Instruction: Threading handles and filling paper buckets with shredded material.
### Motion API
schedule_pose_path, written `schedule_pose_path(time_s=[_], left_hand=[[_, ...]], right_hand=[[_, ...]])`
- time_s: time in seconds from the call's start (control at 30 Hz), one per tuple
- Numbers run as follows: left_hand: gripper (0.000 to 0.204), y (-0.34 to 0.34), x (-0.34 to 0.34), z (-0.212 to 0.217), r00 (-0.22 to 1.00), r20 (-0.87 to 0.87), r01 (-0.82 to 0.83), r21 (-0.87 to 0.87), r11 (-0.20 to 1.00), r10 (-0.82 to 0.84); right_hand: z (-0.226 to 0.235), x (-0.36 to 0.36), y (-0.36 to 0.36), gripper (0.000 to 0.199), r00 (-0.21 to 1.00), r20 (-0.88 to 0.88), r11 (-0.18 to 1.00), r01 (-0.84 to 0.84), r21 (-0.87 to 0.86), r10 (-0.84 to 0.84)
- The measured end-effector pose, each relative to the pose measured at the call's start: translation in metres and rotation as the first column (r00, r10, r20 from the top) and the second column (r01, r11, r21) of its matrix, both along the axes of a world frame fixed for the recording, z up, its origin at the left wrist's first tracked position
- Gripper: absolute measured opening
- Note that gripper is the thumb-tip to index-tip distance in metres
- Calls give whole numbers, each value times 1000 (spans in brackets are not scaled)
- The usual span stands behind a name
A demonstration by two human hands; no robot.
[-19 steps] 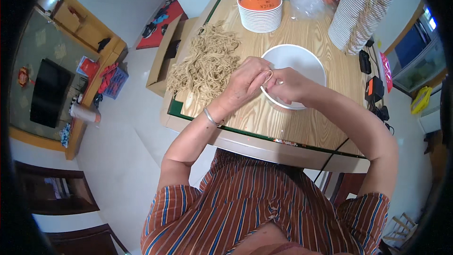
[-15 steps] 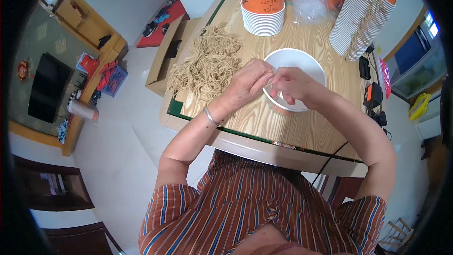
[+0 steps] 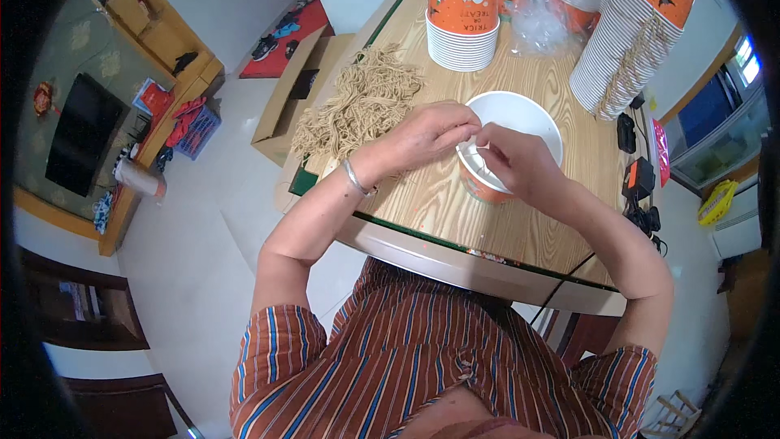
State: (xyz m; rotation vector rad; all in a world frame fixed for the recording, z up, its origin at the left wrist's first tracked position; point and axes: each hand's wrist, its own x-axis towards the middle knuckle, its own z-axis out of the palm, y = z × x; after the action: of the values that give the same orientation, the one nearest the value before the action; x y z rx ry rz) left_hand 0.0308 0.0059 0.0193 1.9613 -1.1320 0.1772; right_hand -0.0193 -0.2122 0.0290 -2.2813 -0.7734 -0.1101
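We see both hands — left hand and right hand — pinched together on the near rim of the white paper bucket on the tabletop; a hard tug could tip it or tear its rim.

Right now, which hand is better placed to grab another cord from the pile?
Left, probably. The left hand sits at the near rim of the white paper bucket, right beside the tan cord pile. The right hand is on the bucket's other side, farther from the pile.
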Motion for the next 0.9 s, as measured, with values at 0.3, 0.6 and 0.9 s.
schedule_pose_path(time_s=[0.3, 0.6, 0.9], left_hand=[[19, 0, 9, 15, 981, -184, 83, 139, 987, -56], [18, -5, 18, 24, 953, -284, 161, 200, 966, -100], [20, -11, 23, 29, 967, -227, 190, 334, 923, -117]], right_hand=[[12, -3, 3, 43, 858, 408, 903, -133, -409, 311], [11, -4, 8, 42, 822, 449, 874, -114, -472, 350], [10, -9, 14, 32, 806, 484, 887, -105, -449, 340]])
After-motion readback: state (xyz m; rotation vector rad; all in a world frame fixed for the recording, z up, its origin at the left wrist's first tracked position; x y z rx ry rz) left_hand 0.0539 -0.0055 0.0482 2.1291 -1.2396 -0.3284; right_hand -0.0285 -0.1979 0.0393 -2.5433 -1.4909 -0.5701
